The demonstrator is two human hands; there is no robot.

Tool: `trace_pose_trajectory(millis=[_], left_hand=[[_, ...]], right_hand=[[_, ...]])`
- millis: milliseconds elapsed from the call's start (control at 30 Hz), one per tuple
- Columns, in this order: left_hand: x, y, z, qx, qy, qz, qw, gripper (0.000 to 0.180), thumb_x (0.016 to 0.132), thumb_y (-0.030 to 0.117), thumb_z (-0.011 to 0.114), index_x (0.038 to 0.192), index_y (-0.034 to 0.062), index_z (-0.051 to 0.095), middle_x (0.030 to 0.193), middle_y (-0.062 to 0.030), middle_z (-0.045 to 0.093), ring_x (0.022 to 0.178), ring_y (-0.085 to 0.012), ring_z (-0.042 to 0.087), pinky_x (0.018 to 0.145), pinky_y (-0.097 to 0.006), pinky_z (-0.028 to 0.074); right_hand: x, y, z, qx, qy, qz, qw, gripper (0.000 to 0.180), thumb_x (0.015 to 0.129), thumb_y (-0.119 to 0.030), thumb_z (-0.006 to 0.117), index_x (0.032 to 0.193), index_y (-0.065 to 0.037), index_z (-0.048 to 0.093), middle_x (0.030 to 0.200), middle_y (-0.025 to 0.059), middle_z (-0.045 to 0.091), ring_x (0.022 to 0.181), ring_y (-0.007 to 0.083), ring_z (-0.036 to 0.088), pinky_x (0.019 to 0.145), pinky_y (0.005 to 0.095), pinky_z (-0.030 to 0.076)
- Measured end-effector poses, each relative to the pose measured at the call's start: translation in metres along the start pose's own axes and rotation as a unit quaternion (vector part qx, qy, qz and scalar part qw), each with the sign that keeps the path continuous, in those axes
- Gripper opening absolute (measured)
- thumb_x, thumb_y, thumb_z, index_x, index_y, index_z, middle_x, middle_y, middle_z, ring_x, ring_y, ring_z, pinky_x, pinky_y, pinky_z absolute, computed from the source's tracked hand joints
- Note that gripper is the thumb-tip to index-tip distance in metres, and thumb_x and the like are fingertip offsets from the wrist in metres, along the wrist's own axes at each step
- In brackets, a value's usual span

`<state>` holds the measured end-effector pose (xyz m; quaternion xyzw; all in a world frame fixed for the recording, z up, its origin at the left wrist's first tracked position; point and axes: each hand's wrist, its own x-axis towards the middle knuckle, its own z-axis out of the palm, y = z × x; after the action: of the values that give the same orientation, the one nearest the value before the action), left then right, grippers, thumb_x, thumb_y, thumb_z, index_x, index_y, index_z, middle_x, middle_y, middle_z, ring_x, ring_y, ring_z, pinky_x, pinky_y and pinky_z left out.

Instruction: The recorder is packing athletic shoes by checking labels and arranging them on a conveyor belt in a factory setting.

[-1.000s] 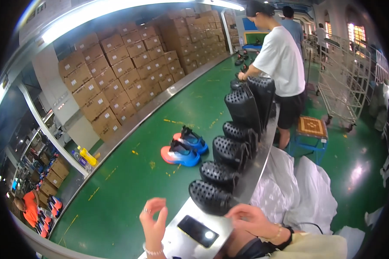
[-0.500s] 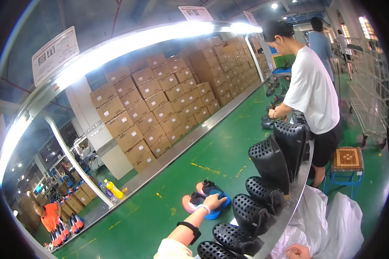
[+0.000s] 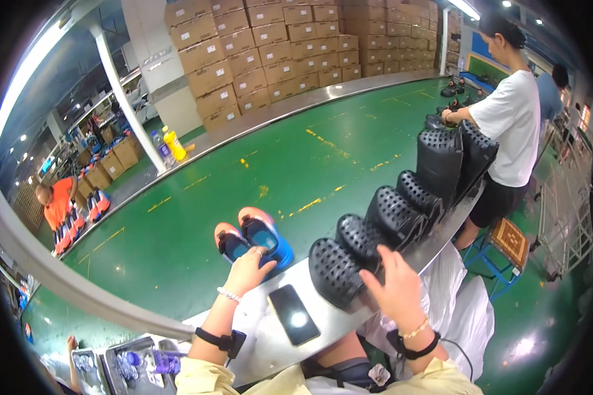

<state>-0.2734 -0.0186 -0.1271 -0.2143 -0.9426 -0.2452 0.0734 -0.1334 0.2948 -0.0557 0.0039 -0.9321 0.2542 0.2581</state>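
Note:
A pair of sneakers, coral at the toes and blue at the heels, stands on the green surface in front of me. My left hand grips them at the heels; its fingertips are partly hidden. To their right runs a row of black shoe-shaped forms with round holes across their toes, along the metal edge. My right hand is open beside the nearest forms, thumb and fingers spread, nothing in it. Whether its fingertips touch a form, I cannot tell. A phone lies on the metal ledge between my hands.
Two tall black forms end the row near a person in white. Clear plastic bags hang beside the ledge, near a stool. Bottles stand along the far edge; a person in orange is at far left.
The view has tilted down and turned. My right hand has risen from beside the plastic bags to the black forms. My left hand stays at the sneakers' heels, and the phone now shows fully.

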Motion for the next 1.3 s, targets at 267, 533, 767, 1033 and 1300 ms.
trace_pose_trajectory(millis=[267,533,767,1033,1300], left_hand=[[-0.101,-0.007,-0.069,-0.129,0.154,-0.054,0.978,0.029,0.083,0.013,0.069,0.108,0.0014,0.060,0.102,-0.0141,0.064,0.094,-0.0260,0.063,0.084,-0.036,0.049],[-0.303,0.039,-0.105,-0.475,-0.529,-0.191,0.677,0.021,0.090,0.014,0.059,0.099,-0.0049,0.065,0.085,-0.0013,0.064,0.079,-0.0137,0.057,0.075,-0.028,0.048],[-0.351,0.039,-0.081,-0.518,-0.424,-0.225,0.708,0.021,0.090,0.013,0.060,0.100,-0.0043,0.065,0.084,-0.0012,0.063,0.079,-0.0136,0.056,0.075,-0.028,0.048],[-0.424,0.069,-0.072,-0.543,-0.285,-0.314,0.725,0.020,0.089,0.013,0.061,0.101,-0.0035,0.065,0.084,-0.0010,0.062,0.079,-0.0134,0.056,0.074,-0.028,0.048],[-0.444,0.084,-0.065,-0.542,-0.241,-0.350,0.725,0.020,0.089,0.012,0.062,0.102,-0.0027,0.065,0.084,-0.0009,0.062,0.079,-0.0133,0.055,0.074,-0.029,0.047]], right_hand=[[-0.027,-0.038,0.008,-0.085,-0.100,0.035,0.991,0.055,0.084,-0.047,0.064,0.109,0.002,0.055,0.081,0.0222,0.065,0.079,0.0391,0.064,0.069,0.0449,0.050],[-0.061,-0.030,-0.013,-0.045,-0.029,0.053,0.997,0.064,0.081,-0.045,0.068,0.120,0.003,0.055,0.094,0.0252,0.066,0.087,0.0425,0.063,0.076,0.0462,0.048],[-0.047,-0.037,-0.030,0.106,-0.007,0.087,0.990,0.033,0.090,-0.023,0.062,0.111,0.002,0.060,0.074,0.0098,0.062,0.066,0.0161,0.061,0.060,0.0284,0.049],[-0.041,-0.027,-0.027,0.232,-0.069,0.049,0.969,0.028,0.096,-0.020,0.054,0.109,0.004,0.060,0.071,0.0082,0.063,0.064,0.0117,0.059,0.062,0.0245,0.049],[-0.045,-0.031,-0.021,0.281,-0.076,0.056,0.955,0.026,0.097,-0.017,0.053,0.109,0.005,0.060,0.071,0.0083,0.063,0.064,0.0126,0.060,0.062,0.0253,0.050]])
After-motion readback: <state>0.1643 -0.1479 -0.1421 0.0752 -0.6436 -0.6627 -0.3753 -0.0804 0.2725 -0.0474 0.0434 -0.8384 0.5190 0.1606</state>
